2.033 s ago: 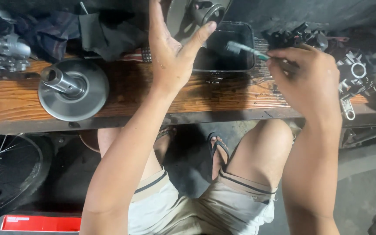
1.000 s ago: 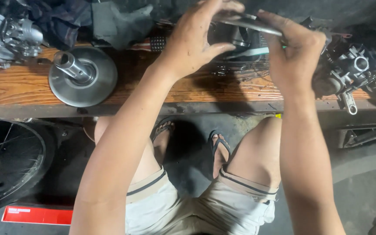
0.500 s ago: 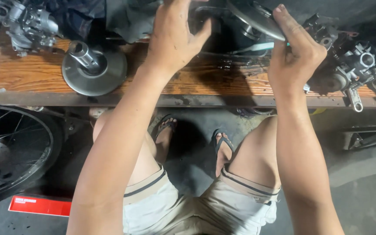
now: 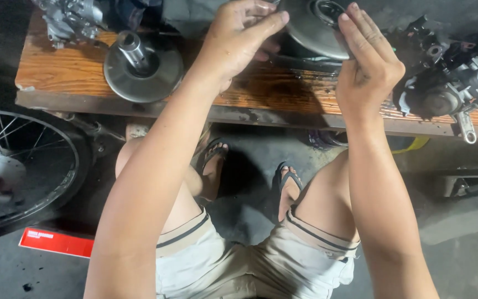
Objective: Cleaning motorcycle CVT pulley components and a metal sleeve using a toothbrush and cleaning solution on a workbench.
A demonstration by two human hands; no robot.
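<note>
Wooden bench (image 4: 62, 72) stands over grey concrete floor (image 4: 460, 254).

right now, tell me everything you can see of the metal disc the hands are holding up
The metal disc is a round, grey, dull metal plate with a dark circular hub opening near its upper part. It is tilted, its face angled toward the camera, and held above the back of the wooden bench. The left hand grips its left edge with thumb and fingers; the right hand holds its right edge, fingertips on the rim. Its top runs out of view.
</note>
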